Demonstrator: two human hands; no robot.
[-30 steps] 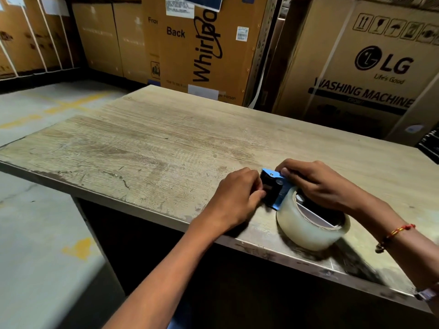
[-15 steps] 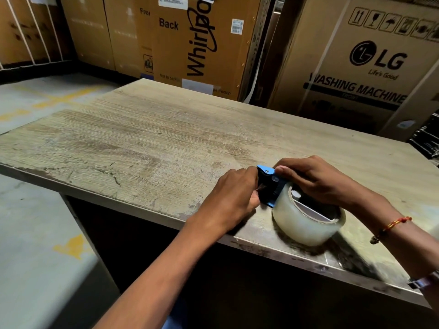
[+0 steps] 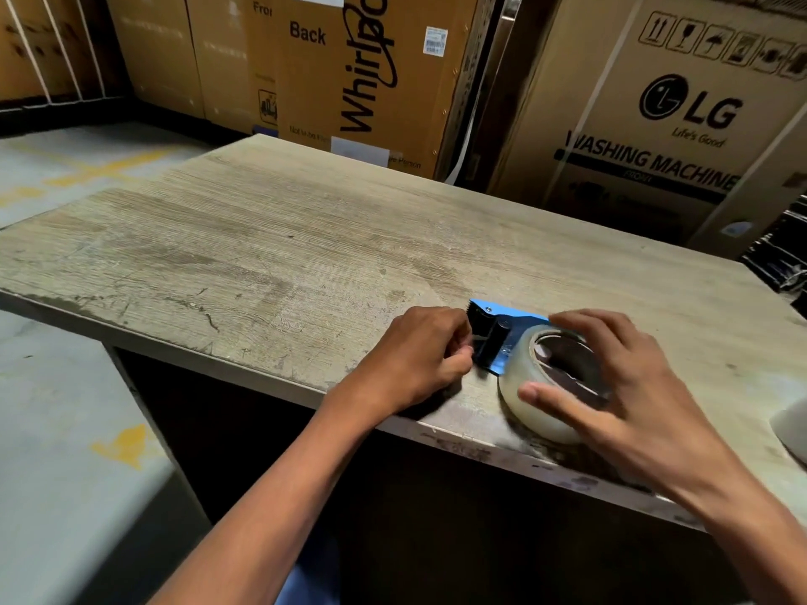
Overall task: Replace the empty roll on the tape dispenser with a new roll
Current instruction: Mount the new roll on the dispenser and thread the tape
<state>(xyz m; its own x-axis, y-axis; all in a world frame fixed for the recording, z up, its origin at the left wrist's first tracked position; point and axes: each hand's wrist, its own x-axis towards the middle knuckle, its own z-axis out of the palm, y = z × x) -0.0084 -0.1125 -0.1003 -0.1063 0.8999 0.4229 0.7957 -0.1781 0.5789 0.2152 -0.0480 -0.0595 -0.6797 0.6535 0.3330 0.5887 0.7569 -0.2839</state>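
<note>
A blue tape dispenser (image 3: pixel 502 317) with a black roller (image 3: pixel 492 342) lies on the wooden table (image 3: pixel 270 272) near its front edge. A clear tape roll (image 3: pixel 541 419) sits on it, its core facing up. My left hand (image 3: pixel 415 355) is curled at the dispenser's front end, thumb and forefinger pinched on a thin pale tape end beside the roller. My right hand (image 3: pixel 620 386) spans the roll from above, thumb on the near wall and fingers over the far rim. The dispenser's handle is hidden under this hand.
The table's front edge (image 3: pixel 480 443) runs just below the roll. A pale object (image 3: pixel 791 430) shows at the right border. Large cardboard appliance boxes (image 3: pixel 358 80) (image 3: pixel 681 124) stand behind the table. Concrete floor (image 3: pixel 65 430) lies to the left.
My right hand has slid back from the dispenser's blue top and now spreads across the roll. My left hand stays pinched at the roller end.
</note>
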